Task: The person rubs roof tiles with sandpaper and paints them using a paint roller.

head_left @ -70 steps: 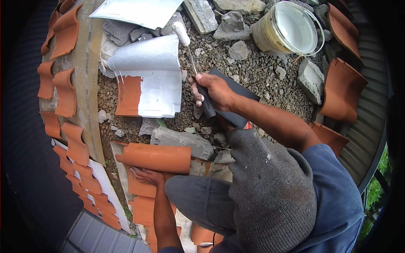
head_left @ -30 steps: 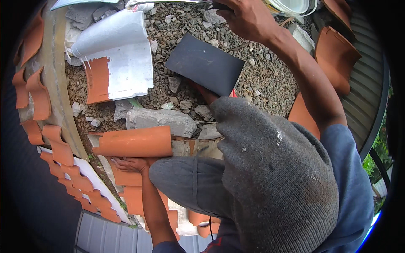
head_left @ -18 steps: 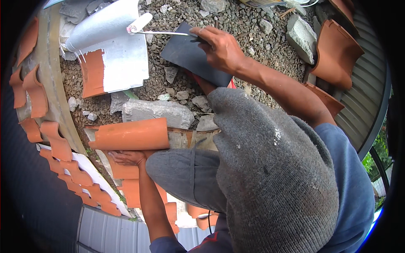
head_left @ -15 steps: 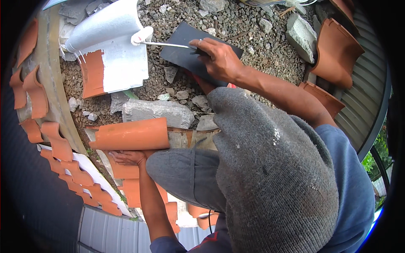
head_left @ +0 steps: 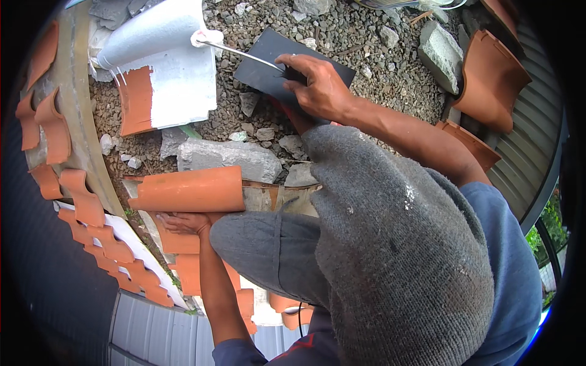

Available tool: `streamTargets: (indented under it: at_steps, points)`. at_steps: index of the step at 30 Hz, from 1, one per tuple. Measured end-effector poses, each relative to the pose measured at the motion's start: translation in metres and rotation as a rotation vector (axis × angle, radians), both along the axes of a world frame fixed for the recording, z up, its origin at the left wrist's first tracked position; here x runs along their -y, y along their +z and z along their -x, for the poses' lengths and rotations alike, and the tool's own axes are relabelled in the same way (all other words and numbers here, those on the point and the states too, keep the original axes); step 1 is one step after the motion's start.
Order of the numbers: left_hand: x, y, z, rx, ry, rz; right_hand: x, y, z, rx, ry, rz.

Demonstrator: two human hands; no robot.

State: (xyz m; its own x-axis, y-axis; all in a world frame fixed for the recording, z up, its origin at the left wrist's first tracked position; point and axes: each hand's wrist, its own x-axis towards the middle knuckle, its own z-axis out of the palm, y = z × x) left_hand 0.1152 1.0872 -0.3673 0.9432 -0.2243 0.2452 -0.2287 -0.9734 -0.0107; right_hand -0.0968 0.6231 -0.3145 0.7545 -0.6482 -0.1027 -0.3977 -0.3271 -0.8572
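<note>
"Gravel [head_left: 397,88] and a broken concrete block [head_left: 229,160] cover the ground, with corrugated metal roofing [head_left: 526,171] along the right. Where's the white-coated tile [head_left: 186,82]?"

"Far left, beyond the block. Most of it is white; a bare orange patch shows at its near left corner."

"And the right hand [head_left: 320,88]?"

"Closed around the dark grip of a small roller [head_left: 206,38], its thin rod reaching left. The head is over the tile's right edge; I can't tell how firmly it presses, if at all."

"The left hand [head_left: 183,223]?"

"Near left, resting open, palm down, on an orange tile [head_left: 178,243], just on the near side of a rounded raised tile [head_left: 189,189]. It grips nothing that I can see, and I'd guess it steadies the body."

"How should the roller be worked, then?"

"Lightly, I'd say. Let the head turn, and tilt the wrist to keep it flat against the curve. At the edge, ease off, since a loaded head could shed drips or pick up grit from the gravel."

"And that orange corner?"

"Its border is ragged, so overlapping the white slightly would hide the seam better than butting up to it."
</note>
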Motion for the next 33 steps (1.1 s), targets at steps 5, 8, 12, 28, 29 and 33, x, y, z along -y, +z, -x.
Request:
streamTargets:
  at_steps: [5,8,12,28,29,33]
  points:
    - [-0.002,-0.001,0.001,-0.019,-0.006,0.067,-0.012,0.014,0.017,-0.092,0.213,-0.156]
    - [-0.006,-0.001,-0.004,-0.035,-0.015,0.034,-0.010,0.022,0.019,-0.165,0.332,-0.260]
    - [-0.008,-0.003,-0.003,-0.022,-0.019,0.084,-0.003,0.020,0.022,-0.158,0.471,-0.185]
    - [0.009,0.004,0.002,0.002,-0.037,0.129,0.016,0.040,0.001,-0.212,0.530,-0.237]
    - [0.011,0.006,0.005,-0.017,-0.039,0.145,0.019,0.042,-0.004,-0.205,0.561,-0.232]
    - [0.013,0.005,0.002,-0.003,-0.088,0.204,0.032,0.044,-0.025,-0.250,0.537,-0.401]
